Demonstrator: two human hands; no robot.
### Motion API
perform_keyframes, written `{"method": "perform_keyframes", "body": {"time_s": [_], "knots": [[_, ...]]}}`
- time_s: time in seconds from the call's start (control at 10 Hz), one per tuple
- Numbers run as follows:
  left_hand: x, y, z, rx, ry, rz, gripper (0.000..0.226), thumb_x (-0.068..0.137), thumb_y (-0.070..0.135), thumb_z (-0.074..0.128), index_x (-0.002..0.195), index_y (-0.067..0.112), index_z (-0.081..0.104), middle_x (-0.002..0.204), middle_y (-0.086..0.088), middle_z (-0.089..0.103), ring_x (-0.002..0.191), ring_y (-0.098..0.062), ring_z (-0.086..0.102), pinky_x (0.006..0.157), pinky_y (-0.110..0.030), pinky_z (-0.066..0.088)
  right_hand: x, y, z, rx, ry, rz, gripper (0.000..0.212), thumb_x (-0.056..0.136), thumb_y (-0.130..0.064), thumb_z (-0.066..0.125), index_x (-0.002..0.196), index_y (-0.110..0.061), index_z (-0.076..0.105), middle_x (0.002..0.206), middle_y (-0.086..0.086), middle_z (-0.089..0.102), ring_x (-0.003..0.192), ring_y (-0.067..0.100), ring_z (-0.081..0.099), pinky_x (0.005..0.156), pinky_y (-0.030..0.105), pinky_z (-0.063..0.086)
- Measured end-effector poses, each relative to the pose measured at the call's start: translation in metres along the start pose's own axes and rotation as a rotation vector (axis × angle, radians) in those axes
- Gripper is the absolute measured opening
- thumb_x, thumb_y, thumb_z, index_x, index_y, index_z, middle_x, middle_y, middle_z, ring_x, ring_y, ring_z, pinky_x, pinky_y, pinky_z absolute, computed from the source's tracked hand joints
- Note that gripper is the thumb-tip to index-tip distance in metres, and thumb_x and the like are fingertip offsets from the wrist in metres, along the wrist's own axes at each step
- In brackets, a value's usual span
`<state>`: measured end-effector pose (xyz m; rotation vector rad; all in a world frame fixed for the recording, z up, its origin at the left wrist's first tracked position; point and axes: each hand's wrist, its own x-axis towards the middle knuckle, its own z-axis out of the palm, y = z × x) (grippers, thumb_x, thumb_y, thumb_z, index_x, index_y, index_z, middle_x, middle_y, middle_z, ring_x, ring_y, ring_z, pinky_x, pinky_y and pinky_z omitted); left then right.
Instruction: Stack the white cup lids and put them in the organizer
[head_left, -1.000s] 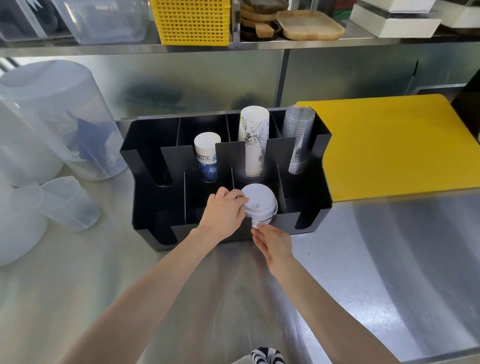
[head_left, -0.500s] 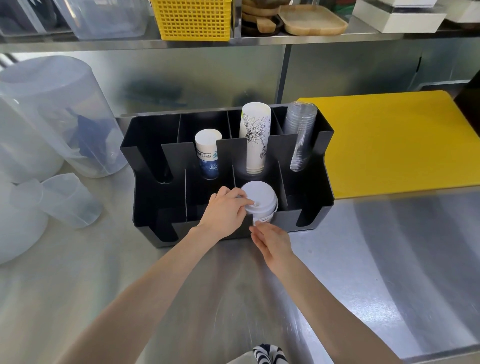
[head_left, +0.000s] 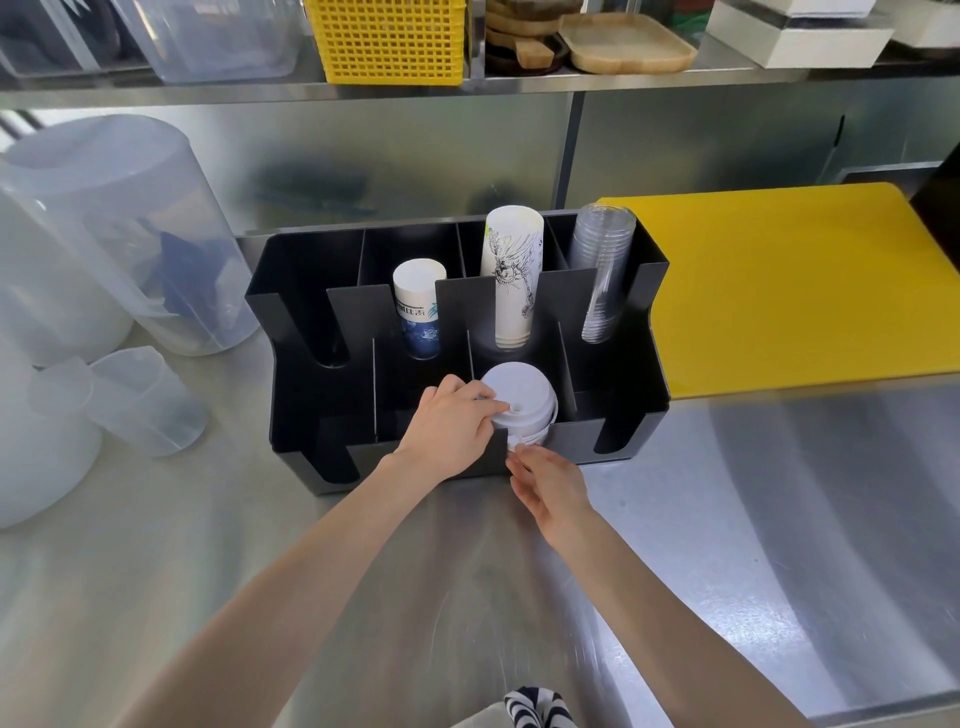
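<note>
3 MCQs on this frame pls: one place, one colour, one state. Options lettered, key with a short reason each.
1. The white lid stack sits in which part of the black organizer?
A. back left slot
B. front row, third slot from the left
C. outside, on the counter

2. The board right of the organizer is:
A. yellow
B. green
C. white

3. The left hand is:
A. flat on the counter
B. lifted clear
C. on the stack's top

Key: B, dividers flank it; A, plainly yellow; C, fingers rest on the top lid.
</note>
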<state>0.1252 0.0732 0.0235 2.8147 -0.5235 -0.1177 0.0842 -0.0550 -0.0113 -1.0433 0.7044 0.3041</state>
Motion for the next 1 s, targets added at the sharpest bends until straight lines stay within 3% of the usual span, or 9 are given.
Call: {"method": "perform_keyframes", "body": {"time_s": [0.3,0.6,0.8,0.9,1.0], "knots": [[-0.003,0.001,-0.002,-0.002,-0.006,0.005,0.036,0.091,0.018,0.035,0.123,0.025,0.051,0.133,0.003,0.051,0.114,-0.023,0.038,0.094,-0.036,0.029,-0.003,-0.003,-0.001,-0.101,-0.007,-0.002,0.028,0.083,-0.013,0.059,0.109,-0.004,0.058,0.104,0.009,0.063,0.094,0.017,0.061,0.068,0.021,0.05],[-0.015,0.0,-0.002,-0.106,0.072,0.008,0.036,0.09,0.017,0.036,0.123,0.022,0.05,0.134,0.006,0.052,0.118,-0.019,0.039,0.095,-0.032,0.022,-0.007,-0.009,-0.014,-0.408,-0.076,-0.124,0.027,0.085,-0.021,0.055,0.11,-0.01,0.058,0.106,0.005,0.064,0.098,0.015,0.06,0.086,0.029,0.049],[-0.023,-0.005,-0.01,-0.141,0.05,0.028,0.039,0.09,0.018,0.037,0.127,0.021,0.045,0.139,0.002,0.046,0.125,-0.021,0.038,0.104,-0.039,0.028,-0.015,-0.026,-0.023,-1.062,-0.097,-0.278,0.036,0.084,-0.032,0.052,0.1,-0.001,0.061,0.112,0.018,0.064,0.106,0.028,0.058,0.093,0.038,0.046],[-0.02,-0.01,-0.023,-0.11,0.107,0.039,0.043,0.09,0.022,0.038,0.133,0.019,0.037,0.145,-0.003,0.038,0.133,-0.021,0.031,0.111,-0.041,0.024,-0.02,-0.051,-0.017,-1.308,-0.151,-0.346,0.041,0.082,-0.039,0.052,0.107,-0.008,0.059,0.12,0.012,0.063,0.109,0.025,0.056,0.094,0.034,0.043],[-0.017,-0.012,-0.036,-0.05,0.13,0.017,0.046,0.09,0.024,0.039,0.135,0.018,0.032,0.148,-0.005,0.033,0.137,-0.022,0.026,0.114,-0.042,0.019,-0.024,-0.067,-0.007,-1.376,-0.162,-0.382,0.043,0.081,-0.043,0.053,0.117,-0.02,0.056,0.127,0.006,0.059,0.115,0.023,0.053,0.093,0.029,0.039]]}}
